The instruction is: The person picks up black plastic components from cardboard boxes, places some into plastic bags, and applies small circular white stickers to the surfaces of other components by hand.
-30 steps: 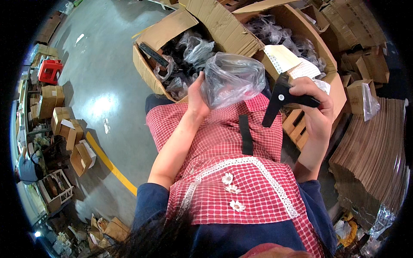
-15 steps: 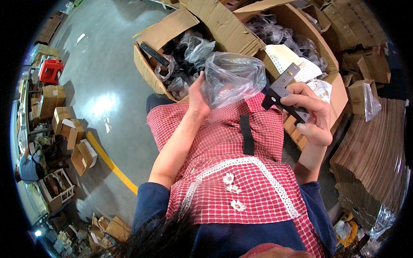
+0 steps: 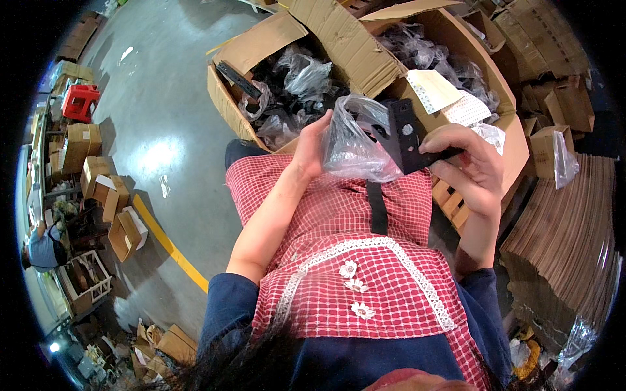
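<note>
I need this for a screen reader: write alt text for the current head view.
A person's right hand holds a black bracket against a clear plastic bag in the left hand. Beyond a red checked apron stand open cardboard boxes containing crumpled clear plastic.

0 readable texts, labels, brands, numbers or signs on anything in the head view.

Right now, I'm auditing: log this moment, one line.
Left hand: clear plastic bag; right hand: black angled bracket; bracket at bag's right side
</note>
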{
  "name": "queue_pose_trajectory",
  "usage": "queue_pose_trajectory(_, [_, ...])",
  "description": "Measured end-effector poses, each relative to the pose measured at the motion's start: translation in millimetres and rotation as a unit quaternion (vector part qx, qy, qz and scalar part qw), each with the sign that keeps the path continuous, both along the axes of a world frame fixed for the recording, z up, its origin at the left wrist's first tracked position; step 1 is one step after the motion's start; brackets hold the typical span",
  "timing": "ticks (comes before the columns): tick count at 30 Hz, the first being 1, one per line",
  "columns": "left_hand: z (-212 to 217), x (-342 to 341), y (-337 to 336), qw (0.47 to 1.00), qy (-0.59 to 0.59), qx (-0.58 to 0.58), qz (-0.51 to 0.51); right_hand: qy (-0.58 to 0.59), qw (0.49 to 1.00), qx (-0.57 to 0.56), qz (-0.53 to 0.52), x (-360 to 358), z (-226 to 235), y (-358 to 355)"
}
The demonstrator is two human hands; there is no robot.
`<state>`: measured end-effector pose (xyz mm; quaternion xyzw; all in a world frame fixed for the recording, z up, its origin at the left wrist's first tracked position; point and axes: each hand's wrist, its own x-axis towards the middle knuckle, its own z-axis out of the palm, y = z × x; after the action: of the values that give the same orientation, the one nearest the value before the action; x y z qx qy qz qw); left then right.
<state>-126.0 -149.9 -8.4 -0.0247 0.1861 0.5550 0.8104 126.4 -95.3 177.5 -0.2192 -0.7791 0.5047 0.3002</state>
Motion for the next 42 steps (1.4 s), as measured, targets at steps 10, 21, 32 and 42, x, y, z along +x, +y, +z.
queue_pose_trajectory(10, [13, 5, -3, 0.997, 0.078, 0.012, -0.008, -0.116, 0.989, 0.081, 0.040, -12, -9, 2])
queue_pose_trajectory(21, [10, 2, -4, 0.995, 0.085, 0.045, 0.009, -0.150, 0.967, 0.208, 0.003, -19, -14, -23])
queue_pose_trajectory(32, [16, 9, -5, 0.998, 0.046, 0.023, 0.022, -0.082, 0.981, 0.169, -0.058, -22, 7, -36])
queue_pose_trajectory(42, [5, 9, -5, 0.981, 0.188, 0.036, 0.028, -0.365, 0.873, 0.320, 0.056, -33, -20, -21])
